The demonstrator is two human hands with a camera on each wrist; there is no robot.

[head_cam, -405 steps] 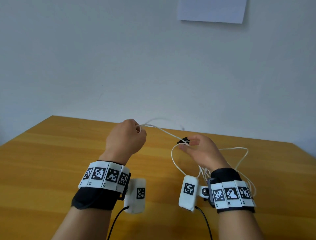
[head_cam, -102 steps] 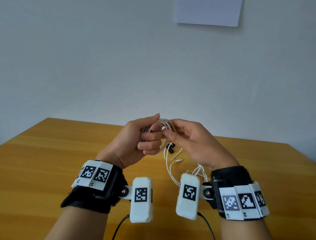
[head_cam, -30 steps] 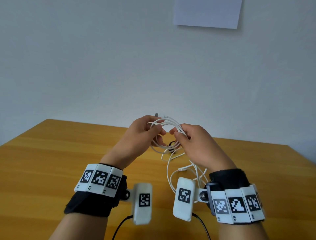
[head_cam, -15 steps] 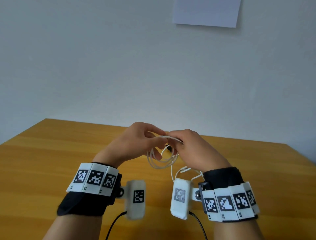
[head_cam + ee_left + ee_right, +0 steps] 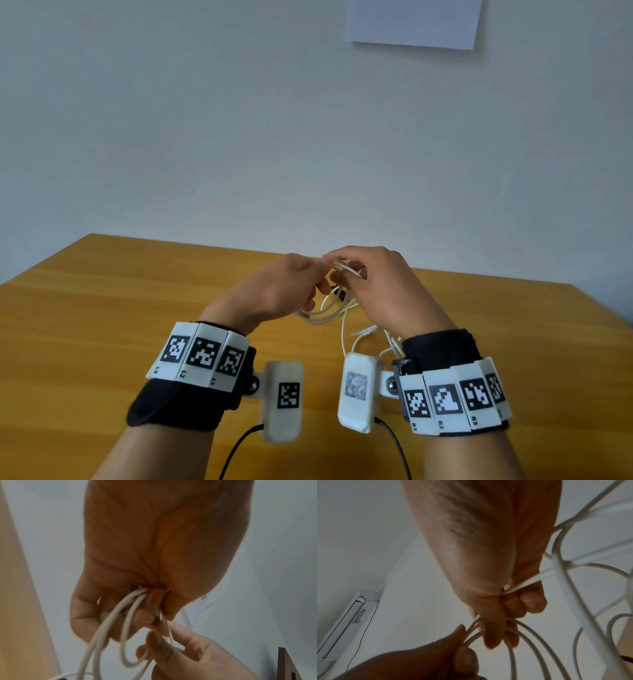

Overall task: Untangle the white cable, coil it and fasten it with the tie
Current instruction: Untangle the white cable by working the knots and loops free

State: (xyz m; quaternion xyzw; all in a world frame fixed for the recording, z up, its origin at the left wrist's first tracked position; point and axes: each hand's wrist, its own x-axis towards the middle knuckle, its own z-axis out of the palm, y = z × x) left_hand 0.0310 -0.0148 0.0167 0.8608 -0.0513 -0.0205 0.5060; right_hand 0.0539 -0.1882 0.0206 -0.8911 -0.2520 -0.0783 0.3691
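Note:
The white cable [image 5: 320, 317] is gathered into several loops held above the wooden table [image 5: 102, 308]. My left hand [image 5: 274, 291] grips the bundle of loops [image 5: 109, 626] in its curled fingers. My right hand [image 5: 380, 287] pinches strands [image 5: 518, 631] at the top of the coil, thumb and fingers closed on them. A dark tie [image 5: 337, 294] shows between the hands, partly hidden. Loose cable [image 5: 363, 337] trails down toward the right wrist. In the right wrist view more loops [image 5: 573, 574] hang beside the hand.
Both hands hover over the middle of the table, whose far edge [image 5: 445, 274] meets a plain wall. A sheet of paper [image 5: 412, 22] is stuck high on the wall. Black leads [image 5: 236, 452] run from the wrist cameras.
The hands have stayed close together with the coil between them. The right hand has shifted its fingers onto the top strands, and the loops hang slightly lower under the left hand.

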